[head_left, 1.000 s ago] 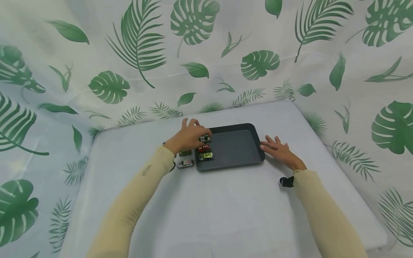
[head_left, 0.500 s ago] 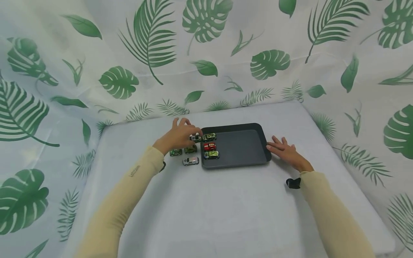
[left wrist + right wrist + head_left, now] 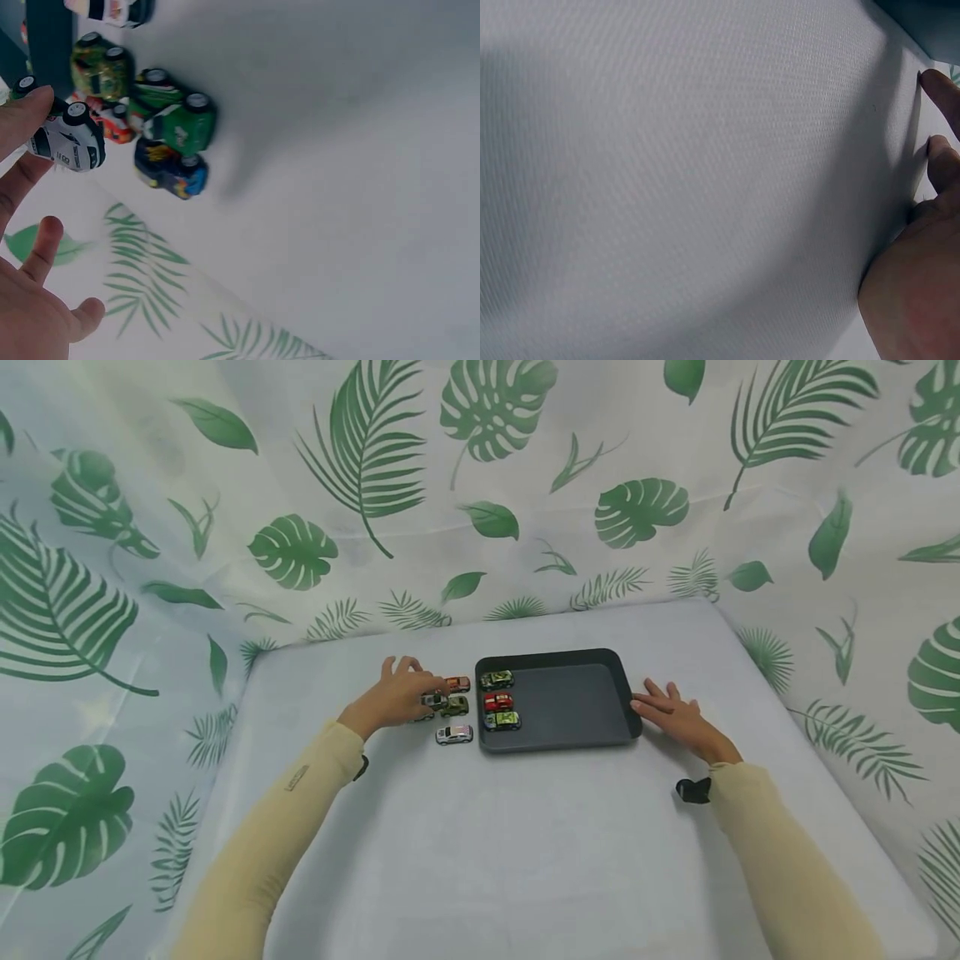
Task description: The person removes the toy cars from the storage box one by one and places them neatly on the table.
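Observation:
My left hand (image 3: 392,700) pinches a white toy car (image 3: 66,141) with dark trim between thumb and finger, above the cluster of cars left of the tray. Inside the dark grey tray (image 3: 561,746), three toy cars line its left side: a camouflage car (image 3: 497,679) at the back, a red car (image 3: 498,702) in the middle and a yellow-green car (image 3: 502,720) in front. With its fingers mostly straight, my right hand (image 3: 681,724) lies at the tray's right rim; whether it touches the rim is hard to tell.
Left of the tray stand a silver car (image 3: 454,734), a green camouflage car (image 3: 454,706) and an orange car (image 3: 457,684). The left wrist view also shows a green car (image 3: 184,120) and a blue car (image 3: 171,171). A leaf-patterned cloth (image 3: 555,527) hangs behind the table.
My left hand has moved left from the tray's back left corner, carrying the white car. The camouflage and orange cars are now uncovered. The right hand stays by the rim; the head view has shifted.

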`<act>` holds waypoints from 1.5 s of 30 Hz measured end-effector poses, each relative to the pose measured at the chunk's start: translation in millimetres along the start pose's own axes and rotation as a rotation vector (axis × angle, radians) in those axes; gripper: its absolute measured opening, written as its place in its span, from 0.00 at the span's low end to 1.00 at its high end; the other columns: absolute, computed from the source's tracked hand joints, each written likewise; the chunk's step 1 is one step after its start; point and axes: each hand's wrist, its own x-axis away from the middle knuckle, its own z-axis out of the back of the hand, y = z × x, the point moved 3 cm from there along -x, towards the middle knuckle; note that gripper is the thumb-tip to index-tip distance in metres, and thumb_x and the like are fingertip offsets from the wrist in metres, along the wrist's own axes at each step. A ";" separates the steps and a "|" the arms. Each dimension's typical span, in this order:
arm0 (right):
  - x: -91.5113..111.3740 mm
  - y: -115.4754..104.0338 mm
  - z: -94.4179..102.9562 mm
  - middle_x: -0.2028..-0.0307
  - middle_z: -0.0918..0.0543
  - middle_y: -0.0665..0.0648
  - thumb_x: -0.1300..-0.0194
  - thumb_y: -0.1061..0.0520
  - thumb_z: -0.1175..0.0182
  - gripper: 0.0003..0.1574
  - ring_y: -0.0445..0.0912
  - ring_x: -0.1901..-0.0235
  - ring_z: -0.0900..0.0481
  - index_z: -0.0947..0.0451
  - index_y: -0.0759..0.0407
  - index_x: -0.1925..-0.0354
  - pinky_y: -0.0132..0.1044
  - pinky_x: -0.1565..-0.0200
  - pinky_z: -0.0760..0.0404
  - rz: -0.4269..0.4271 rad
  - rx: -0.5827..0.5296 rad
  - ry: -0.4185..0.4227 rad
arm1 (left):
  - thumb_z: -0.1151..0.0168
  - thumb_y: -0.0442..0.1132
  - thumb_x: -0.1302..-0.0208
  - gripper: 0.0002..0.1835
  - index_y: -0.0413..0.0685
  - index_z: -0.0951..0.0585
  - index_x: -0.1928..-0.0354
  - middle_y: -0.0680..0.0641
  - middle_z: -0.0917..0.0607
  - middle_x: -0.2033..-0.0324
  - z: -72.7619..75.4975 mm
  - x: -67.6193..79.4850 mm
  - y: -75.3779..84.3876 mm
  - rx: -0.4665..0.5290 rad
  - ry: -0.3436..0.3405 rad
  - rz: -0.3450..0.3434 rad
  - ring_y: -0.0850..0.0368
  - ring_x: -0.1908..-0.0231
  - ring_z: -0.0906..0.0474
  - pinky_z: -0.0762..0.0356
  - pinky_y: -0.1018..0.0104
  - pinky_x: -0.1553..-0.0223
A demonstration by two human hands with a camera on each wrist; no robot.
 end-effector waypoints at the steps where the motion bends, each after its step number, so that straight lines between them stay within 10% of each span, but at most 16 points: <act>1: 0.2 0.1 -0.2 0.15 0.64 0.66 0.16 0.36 0.48 0.48 0.65 0.20 0.85 0.43 0.66 0.18 0.71 0.31 0.88 0.002 -0.003 -0.001 | 0.24 0.34 0.33 0.22 0.57 0.14 0.38 0.50 0.12 0.42 -2.4 2.7 -2.0 0.000 0.002 0.002 0.38 0.34 0.33 0.57 0.24 0.29; 25: -5.2 5.6 -2.8 0.16 0.64 0.66 0.16 0.35 0.49 0.48 0.65 0.21 0.86 0.44 0.67 0.18 0.71 0.33 0.90 0.006 0.003 0.010 | 0.22 0.34 0.36 0.21 0.60 0.12 0.43 0.52 0.12 0.41 -54.8 36.2 -24.8 -0.035 -0.018 0.026 0.35 0.31 0.33 0.59 0.23 0.28; 38: -5.2 4.9 -4.2 0.15 0.64 0.65 0.15 0.36 0.50 0.47 0.65 0.20 0.85 0.43 0.68 0.18 0.71 0.32 0.89 0.004 0.002 0.006 | 0.23 0.39 0.34 0.21 0.58 0.13 0.39 0.50 0.12 0.41 -56.1 40.5 -23.3 -0.034 -0.003 0.044 0.33 0.29 0.34 0.58 0.22 0.29; 45: -5.5 2.9 -2.6 0.16 0.63 0.67 0.16 0.35 0.49 0.48 0.66 0.20 0.85 0.41 0.69 0.19 0.69 0.32 0.90 0.009 0.012 0.028 | 0.31 0.48 0.27 0.21 0.51 0.14 0.36 0.47 0.13 0.40 -33.5 38.2 -30.5 0.151 0.088 0.073 0.34 0.29 0.35 0.58 0.25 0.28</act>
